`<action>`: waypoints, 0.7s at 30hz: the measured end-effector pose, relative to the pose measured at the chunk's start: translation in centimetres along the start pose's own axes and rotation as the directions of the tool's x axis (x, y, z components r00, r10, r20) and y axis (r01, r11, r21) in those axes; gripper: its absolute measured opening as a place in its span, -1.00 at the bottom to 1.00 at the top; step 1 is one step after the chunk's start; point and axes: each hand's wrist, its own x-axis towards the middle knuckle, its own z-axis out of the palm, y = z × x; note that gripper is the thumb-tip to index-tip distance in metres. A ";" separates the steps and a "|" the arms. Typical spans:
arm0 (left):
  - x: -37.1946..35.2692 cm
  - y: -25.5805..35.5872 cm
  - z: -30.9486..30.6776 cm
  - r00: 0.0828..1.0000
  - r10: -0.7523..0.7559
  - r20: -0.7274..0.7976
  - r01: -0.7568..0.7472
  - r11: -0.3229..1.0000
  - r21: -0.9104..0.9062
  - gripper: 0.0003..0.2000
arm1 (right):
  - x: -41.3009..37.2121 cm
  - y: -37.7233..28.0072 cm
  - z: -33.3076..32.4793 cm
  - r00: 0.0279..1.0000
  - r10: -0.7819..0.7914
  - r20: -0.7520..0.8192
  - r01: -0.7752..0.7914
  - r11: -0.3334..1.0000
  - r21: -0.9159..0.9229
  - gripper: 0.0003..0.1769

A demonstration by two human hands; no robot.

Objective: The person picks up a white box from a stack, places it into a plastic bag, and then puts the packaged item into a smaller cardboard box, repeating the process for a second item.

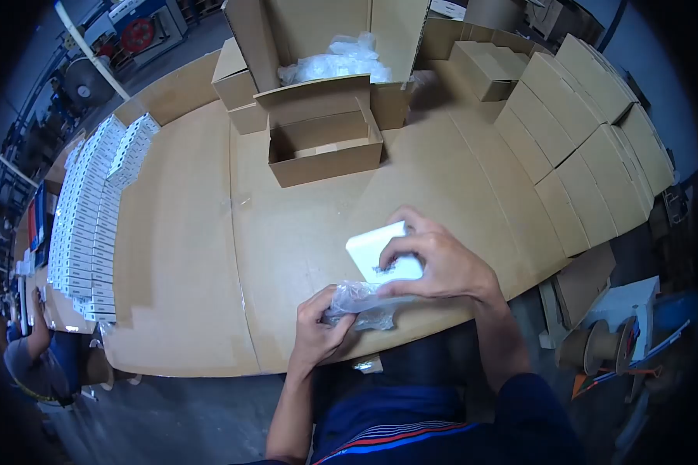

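We see the right hand (pixel 450 263) grasping a white box (pixel 368 246), with the fingers bent over its upper face and the thumb low, beside the film. The left hand (pixel 318 325) pinches a crumpled clear plastic bag (pixel 357 308) between thumb and fingers, near the front edge of the table. The white box lies to the left of the right palm, and it is tilted; its lower edge comes to the upper side of the bag, but we cannot tell whether the two are touching or only overlapping in our view. Its long axis we also cannot judge with certainty, because the fingers cover a part of it. The right hand is the nearer one to the box, while the left is nearer to the bag, just below and to the left. Farther out, we find the cardboard-covered table (pixel 178 271), and beyond the hands an open cardboard box (pixel 329 166) with its flap raised. Behind it stands a large carton (pixel 318 31) holding a heap of clear plastic (pixel 345 66). Along the left edge are stacked small printed boxes (pixel 81 221), and on the right side closed brown cartons (pixel 562 124) are piled.
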 end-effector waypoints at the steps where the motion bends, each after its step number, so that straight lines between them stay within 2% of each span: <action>1: 0.2 0.0 0.0 0.999 0.032 -0.015 -0.032 0.999 0.019 -0.81 | 0.1 0.1 0.2 0.999 -0.031 0.041 0.032 0.999 -0.023 -0.75; 2: 0.3 0.0 0.1 0.998 0.062 -0.031 -0.061 0.997 0.039 -0.81 | 0.2 0.7 0.5 0.995 -0.058 0.080 0.061 0.997 -0.044 -0.76; 4: -0.1 -0.6 0.2 0.997 -0.041 -0.067 0.039 0.999 -0.031 -0.83 | 0.3 2.0 1.2 0.982 -0.106 0.158 0.119 0.990 -0.080 -0.77; 8: -0.5 -0.6 -0.2 0.991 -0.127 -0.040 0.126 0.991 -0.043 -0.85 | 0.4 1.0 0.9 0.998 0.063 -0.011 -0.063 0.998 0.017 -0.81; 11: -0.6 -0.6 -0.1 0.994 -0.102 -0.050 0.099 0.993 -0.062 -0.83 | 0.5 0.2 0.8 0.994 0.083 0.075 -0.085 0.996 0.026 -0.78; 14: -0.8 -1.4 -0.4 1.000 0.001 -0.012 -0.001 1.000 0.003 -0.81 | 1.3 1.7 2.1 0.990 -0.037 0.133 0.035 0.999 0.013 -0.74; 15: -0.7 -1.2 -0.4 1.000 0.007 -0.012 -0.007 1.000 0.013 -0.82 | 2.0 2.4 2.4 0.980 -0.039 0.195 0.039 0.999 0.002 -0.64; 18: -0.4 0.0 -0.5 0.999 0.030 -0.015 -0.029 0.999 0.045 -0.85 | 3.1 2.6 2.6 0.968 0.023 0.251 -0.048 0.994 0.094 -0.53; 19: -0.4 0.3 -0.7 0.999 0.038 -0.014 -0.037 0.998 0.057 -0.86 | 3.4 3.7 2.9 0.970 -0.016 0.242 0.006 0.999 0.045 -0.46; 21: -0.5 0.4 -1.0 0.998 0.049 -0.026 -0.047 0.997 0.069 -0.88 | 4.0 4.2 2.8 0.952 -0.033 0.304 0.003 0.995 0.100 -0.48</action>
